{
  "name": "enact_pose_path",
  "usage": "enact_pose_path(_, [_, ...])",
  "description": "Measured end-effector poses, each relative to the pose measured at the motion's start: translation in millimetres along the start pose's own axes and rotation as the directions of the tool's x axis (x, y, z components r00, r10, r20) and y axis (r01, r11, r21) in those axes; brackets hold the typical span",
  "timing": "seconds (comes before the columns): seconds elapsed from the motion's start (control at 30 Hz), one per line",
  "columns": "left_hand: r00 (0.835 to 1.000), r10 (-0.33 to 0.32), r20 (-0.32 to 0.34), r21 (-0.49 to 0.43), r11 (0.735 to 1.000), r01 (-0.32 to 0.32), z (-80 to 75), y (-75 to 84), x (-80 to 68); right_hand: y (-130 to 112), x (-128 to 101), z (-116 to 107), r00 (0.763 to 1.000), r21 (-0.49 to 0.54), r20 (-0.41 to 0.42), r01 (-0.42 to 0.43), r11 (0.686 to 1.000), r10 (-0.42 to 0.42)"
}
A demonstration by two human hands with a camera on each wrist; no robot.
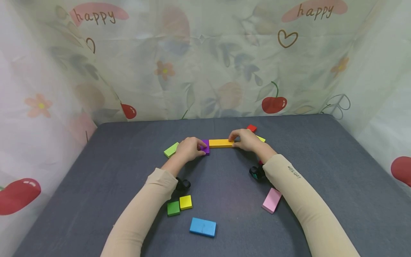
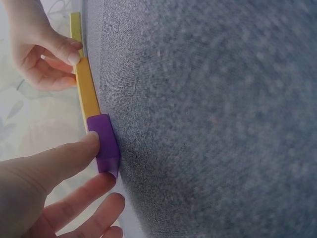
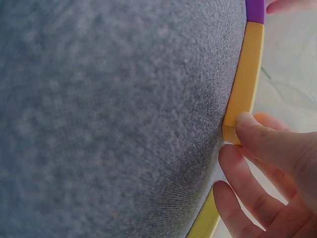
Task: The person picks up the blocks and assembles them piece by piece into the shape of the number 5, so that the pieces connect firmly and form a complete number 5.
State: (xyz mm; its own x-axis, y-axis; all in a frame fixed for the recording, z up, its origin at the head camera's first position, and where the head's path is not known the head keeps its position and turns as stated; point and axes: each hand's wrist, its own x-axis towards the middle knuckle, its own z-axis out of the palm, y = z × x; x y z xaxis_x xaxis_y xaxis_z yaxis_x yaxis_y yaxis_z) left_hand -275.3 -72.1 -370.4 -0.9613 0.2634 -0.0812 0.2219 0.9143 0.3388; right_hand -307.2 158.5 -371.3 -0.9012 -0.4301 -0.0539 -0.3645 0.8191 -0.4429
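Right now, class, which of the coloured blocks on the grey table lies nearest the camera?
The blue block: flat, rectangular and alone at the table's front edge, nearer than the green square, yellow square and pink block.

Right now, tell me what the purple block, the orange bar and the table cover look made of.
Purple block: likely painted wood or plastic; flat matte colour, crisp edges. Orange bar: same look, smooth matte faces. Table cover: grey woven fabric; the wrist views show fine weave and mottling.

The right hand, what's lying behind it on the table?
Behind the right hand, a small red block and a yellow-green block's tip show; the hand covers the rest.
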Motion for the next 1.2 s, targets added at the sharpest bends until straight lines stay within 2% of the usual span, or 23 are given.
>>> enact_pose_path(0.67, [1.0, -0.03, 0.007, -0.035, 0.999, 0.03, -5.3, 0.7, -4.3, 1.9, 0.8, 0.4, 1.0, -0.011, -0.005, 0.008, 1.0, -0.009])
enact_pose_path(1.2, [1.0, -0.004, 0.019, -0.028, 1.0, 0.004, -3.2, -2.2, -4.2, 1.0, -0.4, -0.5, 1.0, -0.006, 0.001, 0.011, 1.0, -0.011])
